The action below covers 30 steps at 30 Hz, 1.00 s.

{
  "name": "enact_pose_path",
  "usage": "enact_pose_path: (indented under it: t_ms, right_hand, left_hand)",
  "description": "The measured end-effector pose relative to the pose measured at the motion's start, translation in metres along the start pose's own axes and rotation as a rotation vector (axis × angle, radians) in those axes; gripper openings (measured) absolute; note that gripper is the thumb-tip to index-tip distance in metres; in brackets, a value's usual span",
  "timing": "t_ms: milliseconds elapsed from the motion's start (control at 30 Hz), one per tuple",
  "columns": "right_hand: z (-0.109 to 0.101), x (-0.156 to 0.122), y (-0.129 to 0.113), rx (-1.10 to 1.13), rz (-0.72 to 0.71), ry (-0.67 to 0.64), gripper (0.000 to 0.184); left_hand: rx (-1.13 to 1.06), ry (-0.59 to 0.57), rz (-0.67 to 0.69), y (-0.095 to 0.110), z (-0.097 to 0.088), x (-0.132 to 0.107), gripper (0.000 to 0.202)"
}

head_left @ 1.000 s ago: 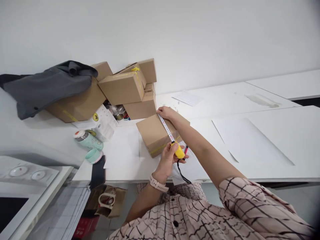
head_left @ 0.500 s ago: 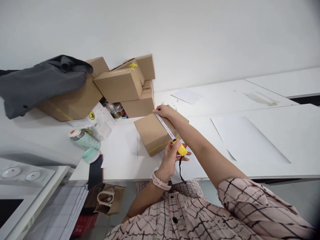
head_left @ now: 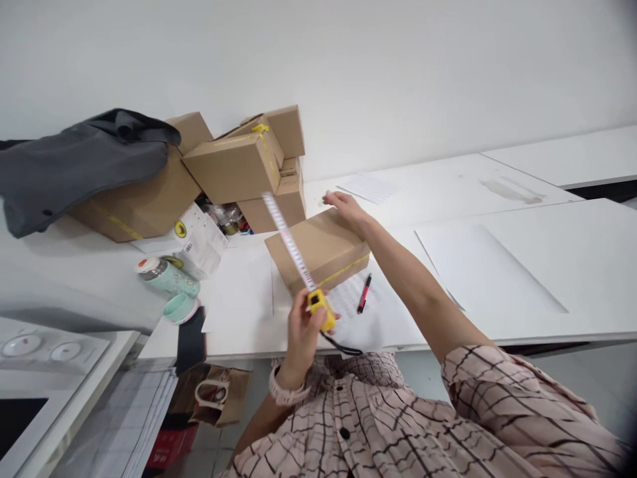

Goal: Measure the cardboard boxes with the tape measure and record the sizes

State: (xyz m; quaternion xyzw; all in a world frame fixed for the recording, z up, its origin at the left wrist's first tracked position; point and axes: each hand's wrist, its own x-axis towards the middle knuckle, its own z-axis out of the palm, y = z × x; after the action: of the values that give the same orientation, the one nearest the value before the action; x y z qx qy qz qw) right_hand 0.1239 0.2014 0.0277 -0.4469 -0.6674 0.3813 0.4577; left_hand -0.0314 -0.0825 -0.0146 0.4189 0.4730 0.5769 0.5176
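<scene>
My left hand [head_left: 300, 332] is closed around a yellow tape measure [head_left: 322, 312] in front of the cardboard box. Its white blade [head_left: 288, 242] sticks out up and to the left, across the left part of the box, with its end free and blurred by motion. The closed cardboard box [head_left: 318, 249] has yellow tape along its near side. At the far right corner of the box is my right hand [head_left: 351, 211], holding nothing, its fingers stretched loosely to the left. A black cord [head_left: 343, 346] dangles from the tape measure.
A red and black pen [head_left: 365, 293] lies on printed paper [head_left: 348, 299] right of the box. Stacked cartons [head_left: 233, 169] and a dark grey garment [head_left: 84, 166] stand at the back left. A mint flask [head_left: 172, 279] and cup [head_left: 180, 309] are left; white sheets [head_left: 488, 265] lie right.
The blade's end has come away from my right hand. My left hand has moved left and down with the tape measure, and my right hand has shifted right and up. The pen now shows.
</scene>
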Motion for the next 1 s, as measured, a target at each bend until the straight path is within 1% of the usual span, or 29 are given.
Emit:
enact_pose_path:
  t_ms: [33,100,133,167,233,300,333,433,533,600,633,667,733,800,900,933,1000]
  right_hand:
    - [-0.013,-0.009,0.007,0.025,0.016,0.059,0.057]
    - [-0.033,-0.033,0.022,0.036,0.115,0.15,0.063]
    - [-0.039,-0.047,0.029,0.044,0.168,0.15,0.066]
    - [-0.042,-0.061,0.035,0.057,0.211,0.136,0.071]
    - [-0.042,-0.086,0.04,0.077,0.243,0.071,0.076]
    - [-0.038,-0.102,0.034,0.054,0.213,0.022,0.076]
    - [-0.036,-0.105,0.028,0.014,0.185,0.013,0.075]
    - [-0.04,-0.101,0.002,-0.208,0.115,0.047,0.07]
    - [-0.044,-0.082,-0.024,-0.479,0.092,0.089,0.058]
    - [-0.041,-0.067,-0.035,-0.618,0.064,0.101,0.055]
    - [-0.036,-0.06,-0.039,-0.669,0.024,0.104,0.054]
    - [-0.031,-0.054,-0.043,-0.708,-0.036,0.101,0.053]
    - [-0.017,-0.043,-0.048,-0.755,-0.15,0.061,0.048]
    - [-0.002,-0.037,-0.053,-0.776,-0.177,0.006,0.046]
    - [0.014,-0.035,-0.06,-0.791,-0.093,-0.002,0.051]
    - [0.017,-0.035,-0.061,-0.784,-0.076,0.009,0.054]
    - [0.019,-0.034,-0.061,-0.755,-0.063,0.016,0.06]
  left_hand:
    - [0.055,0.087,0.059,0.0,-0.015,-0.007,0.058]
    - [0.133,0.257,0.127,-0.004,-0.04,-0.013,0.058]
    - [0.146,0.312,0.129,-0.007,-0.049,-0.013,0.058]
    - [0.142,0.335,0.112,-0.01,-0.055,-0.01,0.058]
    - [0.104,0.306,0.05,-0.014,-0.061,0.0,0.058]
    - [0.075,0.253,0.01,-0.01,-0.061,0.014,0.058]
    - [0.067,0.238,0.011,-0.005,-0.061,0.021,0.057]
    - [0.045,0.226,0.092,0.021,-0.064,0.046,0.052]
    - [0.04,0.194,0.188,0.05,-0.067,0.071,0.05]
    - [0.065,0.173,0.222,0.062,-0.063,0.083,0.05]
    - [0.083,0.175,0.238,0.066,-0.06,0.086,0.051]
    - [0.102,0.179,0.257,0.068,-0.054,0.086,0.052]
    - [0.129,0.166,0.288,0.066,-0.042,0.078,0.056]
    - [0.13,0.07,0.252,0.057,-0.029,0.064,0.056]
    - [0.095,-0.138,0.072,0.031,-0.014,0.04,0.054]
    - [0.076,-0.182,0.012,0.02,-0.011,0.033,0.054]
    - [0.04,-0.218,-0.077,0.001,-0.005,0.024,0.055]
